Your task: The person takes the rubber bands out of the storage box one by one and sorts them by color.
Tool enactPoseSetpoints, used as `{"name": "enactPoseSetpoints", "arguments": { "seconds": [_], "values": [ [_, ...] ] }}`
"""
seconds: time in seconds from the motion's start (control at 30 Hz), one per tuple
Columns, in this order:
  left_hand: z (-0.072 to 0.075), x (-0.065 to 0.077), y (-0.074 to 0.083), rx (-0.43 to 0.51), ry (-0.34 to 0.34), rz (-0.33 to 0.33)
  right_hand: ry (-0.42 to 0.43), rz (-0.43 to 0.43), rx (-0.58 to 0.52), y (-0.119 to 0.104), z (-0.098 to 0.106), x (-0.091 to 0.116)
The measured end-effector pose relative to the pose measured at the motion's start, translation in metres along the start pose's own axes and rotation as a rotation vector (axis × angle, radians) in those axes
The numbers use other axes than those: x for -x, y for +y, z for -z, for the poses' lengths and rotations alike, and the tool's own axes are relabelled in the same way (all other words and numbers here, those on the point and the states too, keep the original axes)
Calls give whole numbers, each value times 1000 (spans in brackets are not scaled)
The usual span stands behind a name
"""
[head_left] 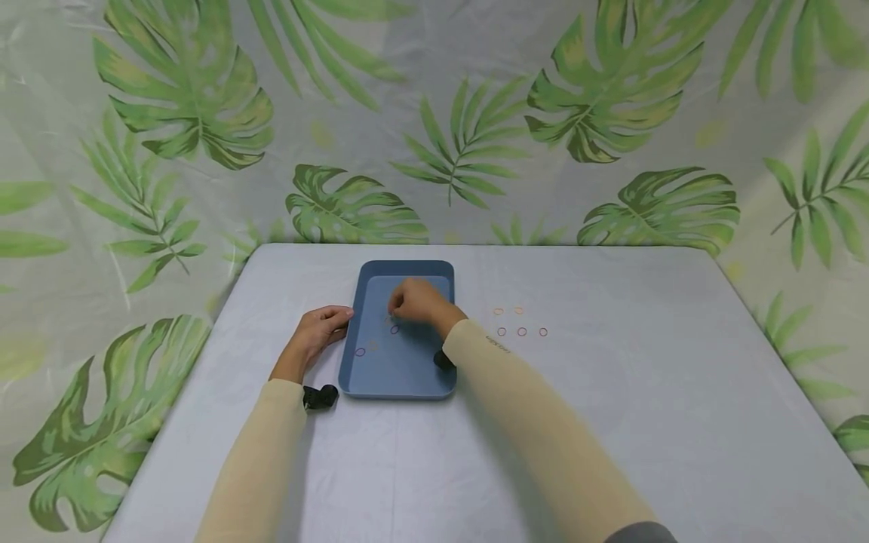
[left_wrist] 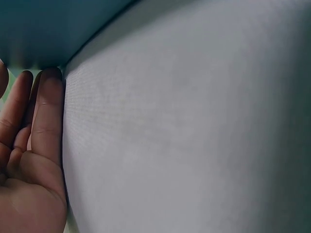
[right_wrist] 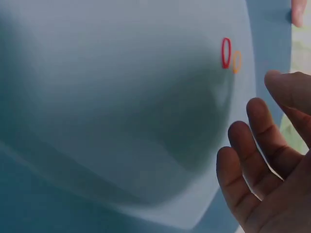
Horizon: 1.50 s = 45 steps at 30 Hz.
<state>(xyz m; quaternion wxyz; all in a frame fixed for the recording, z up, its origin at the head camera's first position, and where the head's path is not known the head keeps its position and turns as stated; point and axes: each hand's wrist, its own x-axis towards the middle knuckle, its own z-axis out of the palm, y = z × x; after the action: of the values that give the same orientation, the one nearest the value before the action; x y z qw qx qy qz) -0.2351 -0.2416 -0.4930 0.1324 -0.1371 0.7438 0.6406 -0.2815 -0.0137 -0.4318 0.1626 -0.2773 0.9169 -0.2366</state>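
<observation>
A blue tray [head_left: 407, 385] lies on the white table. My left hand [head_left: 322, 329] rests at the tray's left edge; in the left wrist view its straight fingers [left_wrist: 47, 116] reach the tray's outer wall. My right hand [head_left: 419, 302] is over the tray, fingers bent downward. Close under its fingertips are an orange rubber band [head_left: 389, 320] and a red rubber band [head_left: 395, 329]. The right wrist view shows loosely bent fingers [right_wrist: 243, 155] with nothing visible in them. Another red band [head_left: 360, 352] and orange band [head_left: 373, 346] lie near the tray's left wall.
On the table right of the tray are two orange bands [head_left: 498, 311] in a row, with three red bands [head_left: 522, 332] in a row nearer me. A leaf-print cloth [head_left: 448, 151] hangs behind the table's back edge.
</observation>
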Motion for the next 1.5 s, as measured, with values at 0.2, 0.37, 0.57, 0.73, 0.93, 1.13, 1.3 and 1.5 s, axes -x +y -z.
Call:
{"name": "enactPoseSetpoints", "arguments": {
  "seconds": [0.2,0.37,0.57,0.73,0.93,1.13,1.3,1.5],
  "values": [
    [0,1,5,-2,1,-12,5,-33,-24,5,-6,0],
    [-2,-1,5,-20,-4,-22,37,-55,-7,12,-14,-1],
    [-4,-1,5,-24,1,-21,55,-89,-13,10,-18,2],
    [-5,0,7,-16,3,-21,56,-98,8,6,-17,5],
    [-4,0,6,-6,9,-14,52,-92,38,5,-20,5],
    [-3,0,4,-7,7,-15,21,-77,49,8,-21,4],
    [-3,0,2,-13,19,-5,20,-15,16,6,-14,5],
    [-1,2,2,-16,16,4,47,65,6,6,12,16]
  ]
}}
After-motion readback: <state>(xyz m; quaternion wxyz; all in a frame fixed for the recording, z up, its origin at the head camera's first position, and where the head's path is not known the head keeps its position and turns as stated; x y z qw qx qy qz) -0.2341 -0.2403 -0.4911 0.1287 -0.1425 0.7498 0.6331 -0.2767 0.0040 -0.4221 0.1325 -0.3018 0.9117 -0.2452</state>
